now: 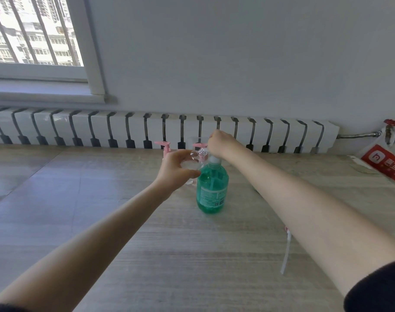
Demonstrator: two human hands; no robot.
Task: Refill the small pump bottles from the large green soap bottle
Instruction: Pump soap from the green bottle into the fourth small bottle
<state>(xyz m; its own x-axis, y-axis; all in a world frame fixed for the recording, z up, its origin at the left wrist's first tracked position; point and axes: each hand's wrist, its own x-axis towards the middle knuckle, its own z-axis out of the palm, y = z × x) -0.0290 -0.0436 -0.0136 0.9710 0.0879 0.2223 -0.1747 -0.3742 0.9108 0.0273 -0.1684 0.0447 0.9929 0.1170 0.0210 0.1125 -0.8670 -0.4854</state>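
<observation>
While the left hand [176, 170] gripped a small clear bottle [193, 157], its mouth tilted right toward the pump [214, 159], the right hand [219, 143] sat atop that pump on the upright green soap bottle [212, 190], mid-table; whether its fingers gripped or pressed couldn't be told.

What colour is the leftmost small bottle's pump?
Pink; the pump shows best in the head view.

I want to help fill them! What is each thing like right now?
Large green soap bottle: upright, mostly full, white pump on.
Small clear bottle: uncapped, held beside the white pump.
Left hand: grips the small clear bottle.
Right hand: over the white pump; grip hidden.
Pink pump bottle: standing behind, pump on.
Loose pump: lying on the table.
</observation>
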